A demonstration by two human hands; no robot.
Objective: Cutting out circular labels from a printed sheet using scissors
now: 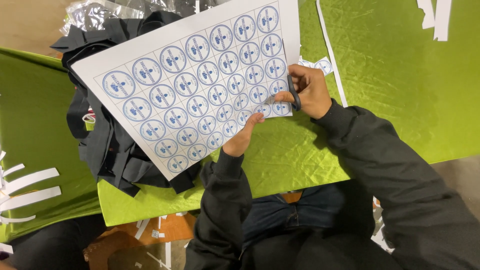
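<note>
While the left hand (243, 136) pinches the lower edge of a white sheet of round blue stickers (200, 85), the right hand (311, 91) is closed on dark-handled scissors (294, 95) at the sheet's right edge. Sheet is held tilted above a green cloth (390, 90), beside black fabric (107, 145). Cut paper strips (30, 187) lie left.

white sheet of round blue labels (190, 85) held over green cloth; cut label squares (320, 65) beside it.
</note>
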